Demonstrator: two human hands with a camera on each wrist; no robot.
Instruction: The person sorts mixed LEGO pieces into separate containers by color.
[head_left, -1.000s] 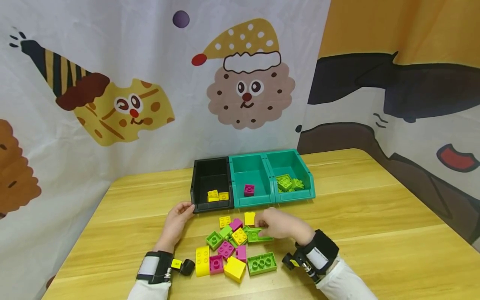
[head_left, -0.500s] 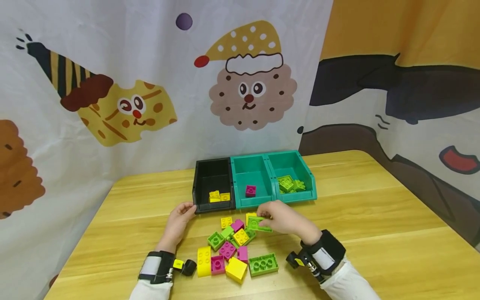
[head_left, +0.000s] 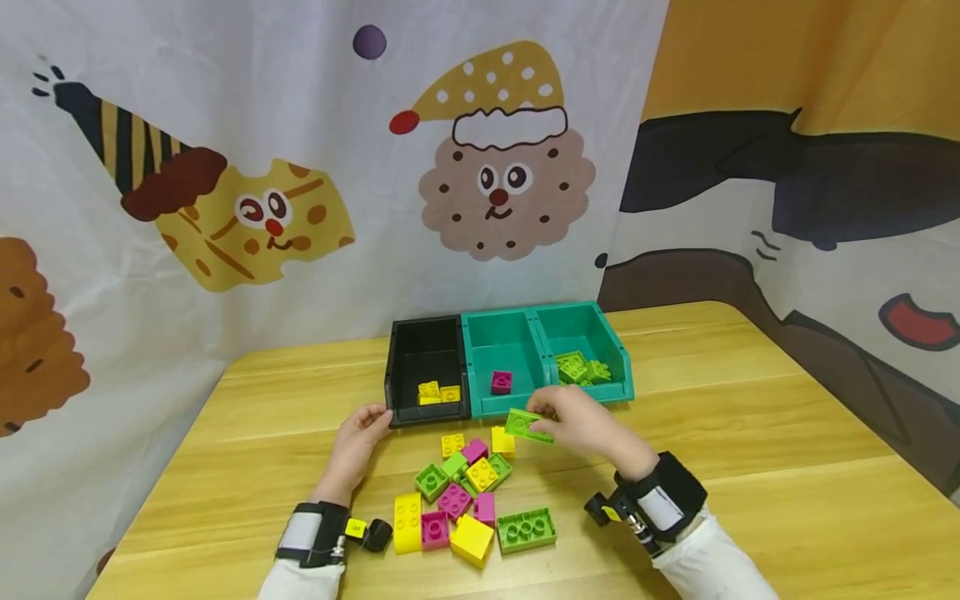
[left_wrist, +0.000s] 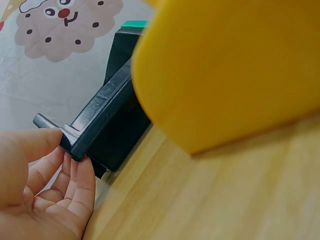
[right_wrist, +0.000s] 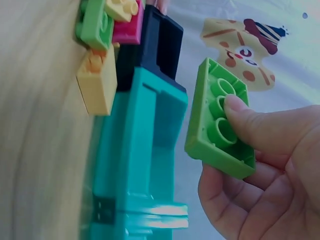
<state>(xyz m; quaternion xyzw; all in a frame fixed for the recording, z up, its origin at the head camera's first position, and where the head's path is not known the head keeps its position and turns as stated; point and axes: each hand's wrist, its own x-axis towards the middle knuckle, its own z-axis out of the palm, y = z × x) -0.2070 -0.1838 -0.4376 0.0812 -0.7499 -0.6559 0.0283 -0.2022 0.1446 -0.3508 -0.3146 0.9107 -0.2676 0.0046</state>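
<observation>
My right hand (head_left: 581, 423) pinches a light green toy brick (head_left: 520, 424) above the table, in front of the teal bins. The right wrist view shows the thumb on the hollow, tubed underside of that brick (right_wrist: 202, 125) and fingers curled behind it. My left hand (head_left: 357, 443) grips the front left corner of the black bin (head_left: 425, 342), thumb on the rim and fingertips under it in the left wrist view. That bin holds a few yellow bricks (head_left: 429, 389). In the middle teal bin (head_left: 497, 333) lies one magenta brick (head_left: 501, 382); several green bricks (head_left: 572, 367) are in the right teal bin (head_left: 566, 321).
A loose pile of yellow, magenta and green bricks lies on the wooden table (head_left: 262, 433) between my forearms. A green brick (head_left: 527, 530) and a yellow block (head_left: 472, 539) sit at its near side. A patterned curtain (head_left: 322, 275) hangs behind the bins.
My right hand has picked up the green brick from the pile and carried it up and toward the right teal bin. The left hand stays on the black bin's corner.
</observation>
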